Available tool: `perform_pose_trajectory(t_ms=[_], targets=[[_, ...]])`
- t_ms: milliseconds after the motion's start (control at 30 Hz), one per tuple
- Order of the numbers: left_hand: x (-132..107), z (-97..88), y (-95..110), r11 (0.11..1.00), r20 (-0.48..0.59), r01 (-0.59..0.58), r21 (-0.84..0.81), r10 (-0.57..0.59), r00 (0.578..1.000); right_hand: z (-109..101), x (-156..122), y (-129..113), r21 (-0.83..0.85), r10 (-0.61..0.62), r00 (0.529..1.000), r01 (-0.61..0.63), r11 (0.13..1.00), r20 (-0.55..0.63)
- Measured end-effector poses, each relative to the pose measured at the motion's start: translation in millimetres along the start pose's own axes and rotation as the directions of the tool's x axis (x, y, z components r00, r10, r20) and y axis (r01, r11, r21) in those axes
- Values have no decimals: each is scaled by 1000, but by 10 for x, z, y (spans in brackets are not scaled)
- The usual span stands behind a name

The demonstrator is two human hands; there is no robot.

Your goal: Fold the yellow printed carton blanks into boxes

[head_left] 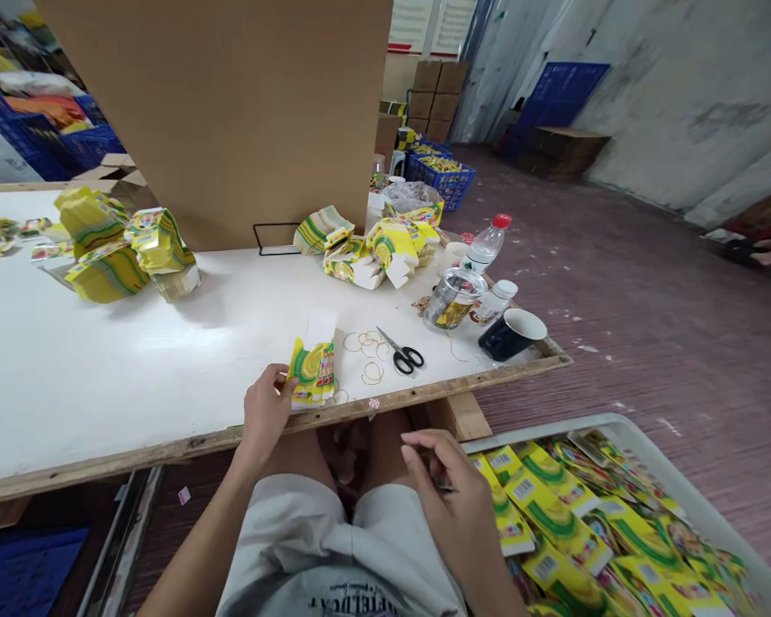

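Observation:
My left hand rests at the near edge of the white table, fingers curled on a small stack of flattened yellow-green cartons. My right hand hovers over my lap beside the tray of yellow-green packets. Its fingers are pinched together on something thin that I cannot make out. Loose rubber bands and black-handled scissors lie just right of the carton stack.
Piles of folded cartons sit at the table's left and back. A glass jar, water bottle and black cup stand at the right corner. A tall cardboard sheet rises behind the table. Blue crates stand on the floor beyond.

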State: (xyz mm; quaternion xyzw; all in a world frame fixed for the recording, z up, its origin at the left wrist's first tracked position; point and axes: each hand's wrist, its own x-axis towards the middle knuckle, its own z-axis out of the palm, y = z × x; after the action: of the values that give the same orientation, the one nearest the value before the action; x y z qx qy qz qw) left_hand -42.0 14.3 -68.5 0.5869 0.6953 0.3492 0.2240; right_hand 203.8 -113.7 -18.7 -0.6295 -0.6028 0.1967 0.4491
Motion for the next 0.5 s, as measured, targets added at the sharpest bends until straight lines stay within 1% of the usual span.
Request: perform_pose_trajectory(t_ms=[67, 133, 200, 267, 333, 400, 467, 500], targets=[[-9, -33, 44, 999, -25, 3, -50, -5, 1000, 69, 28, -68, 41, -5, 1000, 4, 999, 29], [-82, -74, 126, 992, -18, -8, -125, 6, 1000, 140, 38, -118, 63, -18, 1000, 16, 998, 21], [-243, -120, 249, 977, 44, -34, -212, 44, 998, 210, 43, -163, 64, -66, 998, 65, 996, 14], [-471, -158, 393, 952, 154, -62, -301, 112, 982, 273, 50, -205, 55, -132, 991, 130, 990, 32], [-702, -172, 522, 903, 275, -72, -425, 204, 939, 318, 53, -233, 69, -156, 986, 153, 986, 55], [-878, -161, 610, 860, 341, -36, -510, 240, 909, 345, 40, -240, 115, -114, 993, 109, 987, 40], [-983, -132, 650, 810, 440, 72, -582, 239, 866, 360, 2, -230, 176, -42, 999, 44, 983, -15], [-1014, -112, 659, 767, 509, 158, -622, 242, 826, 367, -25, -223, 212, -10, 999, 18, 977, -39]])
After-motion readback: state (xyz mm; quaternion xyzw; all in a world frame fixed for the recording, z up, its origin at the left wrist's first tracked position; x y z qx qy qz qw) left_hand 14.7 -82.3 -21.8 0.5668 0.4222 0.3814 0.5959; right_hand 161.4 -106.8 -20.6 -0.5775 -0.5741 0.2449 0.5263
